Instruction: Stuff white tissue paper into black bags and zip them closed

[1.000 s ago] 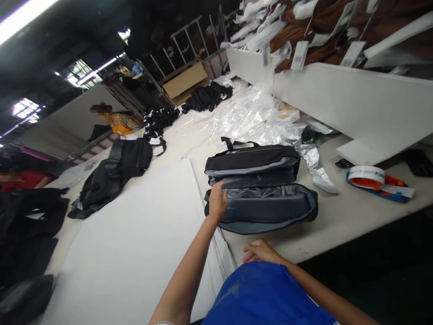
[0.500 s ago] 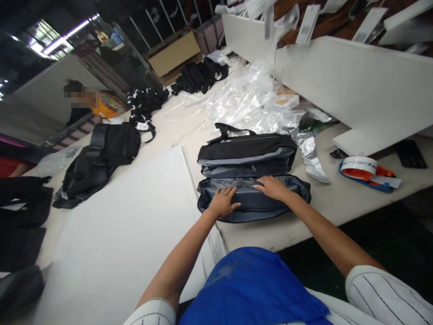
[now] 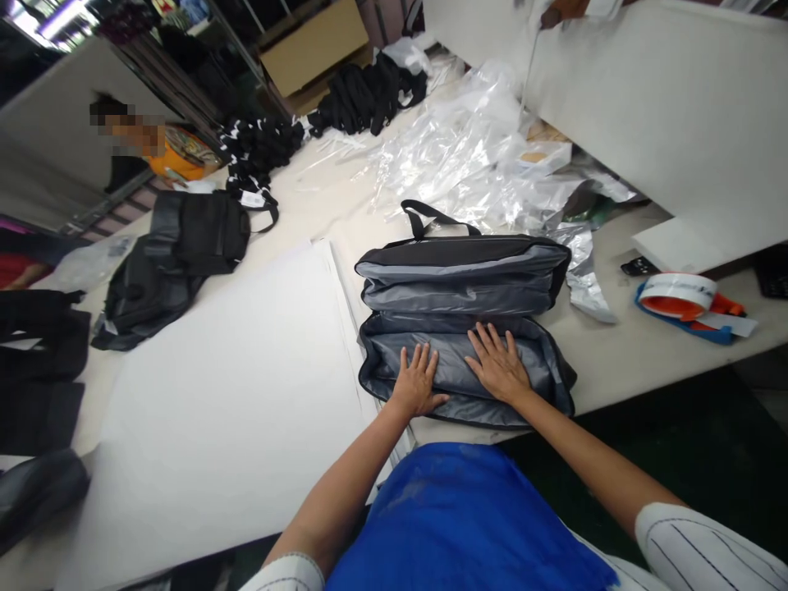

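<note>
A black bag (image 3: 468, 297) with grey lining lies unzipped on the table in front of me, its two halves spread apart and a strap handle at the far side. Inside the near half, my left hand (image 3: 419, 382) rests flat on the lining toward the left, fingers spread. My right hand (image 3: 497, 361) lies palm down on the same lining, right of the middle, its fingers also apart. Neither hand grips anything. The lining under both palms looks pressed flat, with a few creases around it.
Large white sheets (image 3: 234, 410) are stacked to the left. Black bags (image 3: 197, 234) lie beyond them. Clear plastic wrapping (image 3: 455, 156) covers the back of the table. A tape dispenser (image 3: 683, 300) sits at the right. A person in orange (image 3: 185, 156) is at the far left.
Both hands have flattened and spread on the near half's lining, the right one turning palm down. That half now looks flatter and wider open. The camera view has shifted.
</note>
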### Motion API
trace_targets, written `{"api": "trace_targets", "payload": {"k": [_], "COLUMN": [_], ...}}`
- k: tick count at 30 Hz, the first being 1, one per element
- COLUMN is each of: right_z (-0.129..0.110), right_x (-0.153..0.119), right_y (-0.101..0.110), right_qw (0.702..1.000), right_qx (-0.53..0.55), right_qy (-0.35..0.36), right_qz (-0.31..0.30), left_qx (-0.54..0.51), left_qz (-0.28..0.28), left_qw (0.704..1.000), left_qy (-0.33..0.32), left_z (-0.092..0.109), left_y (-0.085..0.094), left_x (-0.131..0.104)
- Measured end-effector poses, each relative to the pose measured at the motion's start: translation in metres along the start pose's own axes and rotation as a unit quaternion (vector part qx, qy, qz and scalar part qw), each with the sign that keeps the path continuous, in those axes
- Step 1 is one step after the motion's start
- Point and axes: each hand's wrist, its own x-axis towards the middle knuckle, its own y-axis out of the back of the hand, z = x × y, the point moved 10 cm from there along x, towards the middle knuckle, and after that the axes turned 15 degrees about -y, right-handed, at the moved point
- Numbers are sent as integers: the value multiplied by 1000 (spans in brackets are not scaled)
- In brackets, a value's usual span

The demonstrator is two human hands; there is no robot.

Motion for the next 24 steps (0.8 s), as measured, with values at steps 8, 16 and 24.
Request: {"api": "trace_targets", "payload": {"k": [8,16,24], "right_z": [-6,-9,-29], "right_x": [-28,1,-13], "right_y": [-25,-23,-23], "right_qw": [1000,999,997], "right_qx": [7,24,30], "right_qy": [12,1,-55], "right_qz": [-9,29,50], "left_qx": [-39,-50,-97], "left_qz": [-27,78,222], "left_qw": [998,991,969], "left_qy": [-35,-94,-46], "left_z": [9,-7,-17], "left_y": [-35,-28,9], "left_x": [-7,20,-33]}}
